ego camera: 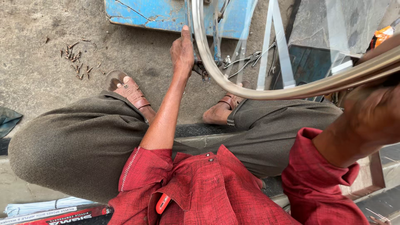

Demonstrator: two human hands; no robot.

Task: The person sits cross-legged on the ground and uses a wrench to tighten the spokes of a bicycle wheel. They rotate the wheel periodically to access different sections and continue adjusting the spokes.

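One view only, from your head, looking almost straight down over your chest and lap to the ground. Your knees fill the middle, sandalled feet beyond them. It's close in: your right hand (371, 116) blurs at the frame's edge, your left hand (182, 52) reaches toward the top, the wheel rim (233, 85) arcing between.

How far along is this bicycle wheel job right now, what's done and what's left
Done: spokes already run from the metal rim toward the middle. In hand: the right hand grips the rim while the left hand reaches to the hub area. Left: whether the spokes are tightened can't be told; a spoke box lies nearby.
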